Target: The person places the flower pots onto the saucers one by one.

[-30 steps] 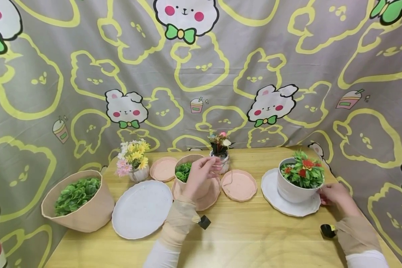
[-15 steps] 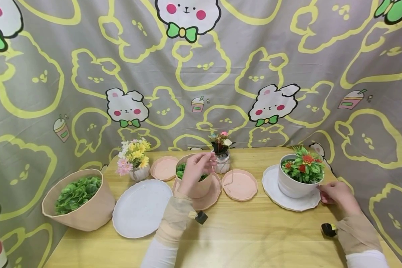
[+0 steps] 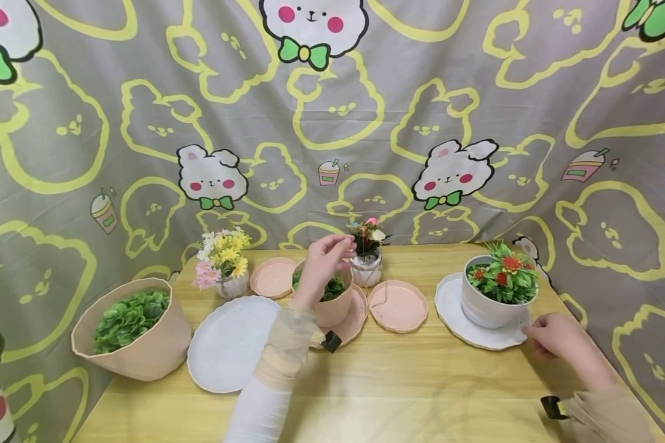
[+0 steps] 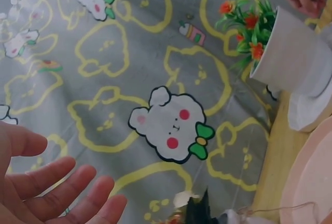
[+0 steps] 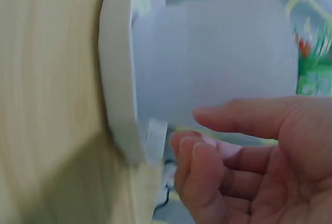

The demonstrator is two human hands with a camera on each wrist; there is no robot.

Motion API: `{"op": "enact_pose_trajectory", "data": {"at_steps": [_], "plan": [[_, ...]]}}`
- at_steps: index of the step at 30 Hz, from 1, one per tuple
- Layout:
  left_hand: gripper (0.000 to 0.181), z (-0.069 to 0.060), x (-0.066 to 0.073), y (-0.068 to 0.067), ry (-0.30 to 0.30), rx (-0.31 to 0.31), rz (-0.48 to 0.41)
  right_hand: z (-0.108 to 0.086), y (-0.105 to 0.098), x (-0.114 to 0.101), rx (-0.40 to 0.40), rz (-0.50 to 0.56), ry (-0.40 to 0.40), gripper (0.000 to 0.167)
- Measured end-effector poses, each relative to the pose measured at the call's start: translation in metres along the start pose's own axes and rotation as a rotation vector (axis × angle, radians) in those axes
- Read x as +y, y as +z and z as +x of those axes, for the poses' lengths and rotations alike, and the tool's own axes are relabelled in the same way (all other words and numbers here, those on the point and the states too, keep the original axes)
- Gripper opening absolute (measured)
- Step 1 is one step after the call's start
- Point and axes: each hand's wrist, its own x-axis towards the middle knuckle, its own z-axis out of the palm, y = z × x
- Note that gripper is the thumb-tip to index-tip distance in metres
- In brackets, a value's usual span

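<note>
Wht pot (image 3: pixel 490 312) just L of R hand (image 3: pixel 560 335).

A grey cartoon-print curtain (image 3: pixel 388 129) hangs behind the wooden table (image 3: pixel 410 381).

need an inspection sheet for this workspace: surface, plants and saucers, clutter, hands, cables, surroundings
Surface: wood-grain table
Job's things: white pot with red-flowered plant, on white saucer
Clutter: large pink pot, small pink pot, yellow-flowered pot, dark-leaved pot, left pink saucer, right pink saucer, large white plate
Hands: left hand relaxed, holding nothing; right hand by the white saucer's edge, gripping nothing, contact unclear
Cables: nothing seen, only a thin string over the right pink saucer
Surroundings: grey cloth printed with yellow outlines and rabbits
</note>
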Motion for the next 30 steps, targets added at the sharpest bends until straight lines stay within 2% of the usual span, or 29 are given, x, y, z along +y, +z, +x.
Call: {"op": "enact_pose_trajectory", "data": {"at_steps": [5, 8, 11, 15, 20, 26, 30], "plan": [[0.030, 0.012, 0.010, 0.002, -0.003, 0.000, 0.073, -0.007, 0.024, -0.026, -0.080, -0.009, -0.090, 0.030], [0.032, 0.022, 0.017, 0.004, -0.006, -0.007, 0.159, -0.005, 0.039, -0.044, -0.109, 0.007, -0.142, 0.031], [0.036, 0.032, 0.022, 0.006, -0.015, -0.024, 0.245, 0.000, 0.053, -0.061, -0.085, 0.012, -0.177, 0.029], [0.043, 0.045, 0.028, 0.008, -0.045, -0.053, 0.373, 0.011, 0.069, -0.079, -0.022, 0.041, -0.179, 0.028], [0.054, 0.060, 0.030, 0.012, -0.107, -0.087, 0.475, 0.027, 0.084, -0.092, 0.017, 0.095, -0.162, 0.029], [0.067, 0.074, 0.026, 0.017, -0.172, -0.119, 0.514, 0.041, 0.097, -0.106, 0.023, 0.075, -0.169, 0.028], [0.069, 0.080, 0.021, 0.019, -0.197, -0.122, 0.533, 0.047, 0.102, -0.112, 0.017, 0.054, -0.156, 0.031]]}}
